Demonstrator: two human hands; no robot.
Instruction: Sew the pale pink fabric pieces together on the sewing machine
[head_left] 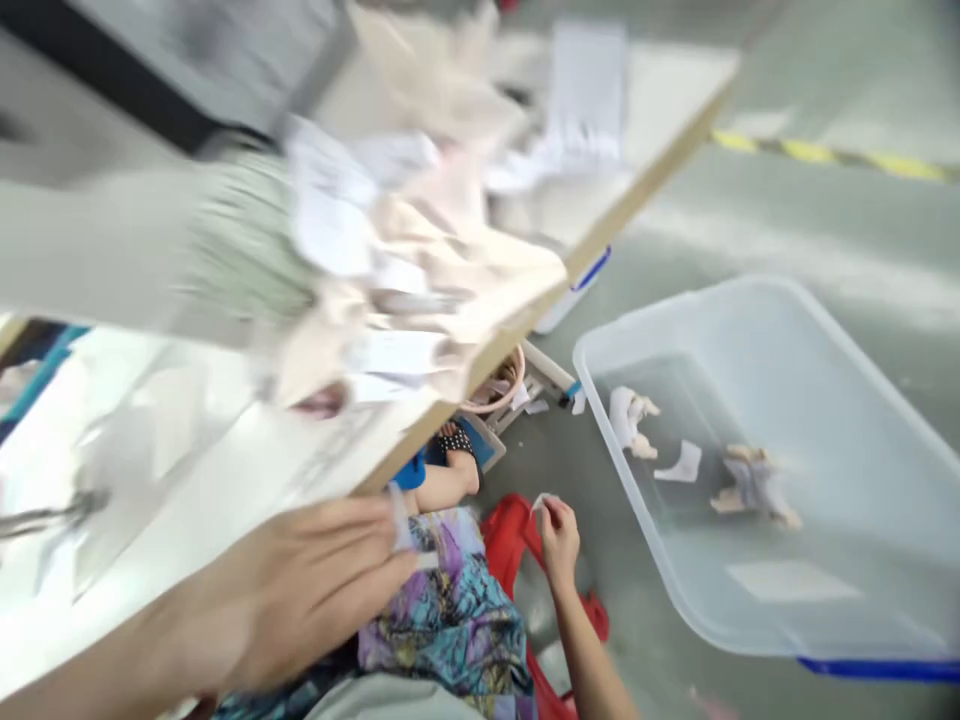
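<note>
My left hand [322, 575] is over the front edge of the white table [300, 455], its fingers pressed around small white pieces [400, 518] that stick out at the fingertips. Lower down and to the right, beside the lap, my right hand [559, 535] pinches a small white scrap [540, 502]. Cream cloth pieces [480, 255] and white paper slips [394, 355] lie heaped on the table, near a pale green cloth bundle [244, 235]. The picture is blurred by motion.
A large translucent bin [630, 505] on the right holds a few small bundles and white scraps. Under the table edge are a pink-rimmed basket [517, 375] and a foot in a dotted slipper. Red fabric [510, 530] hangs beside the lap. Yellow-striped tape [810, 150] crosses the floor.
</note>
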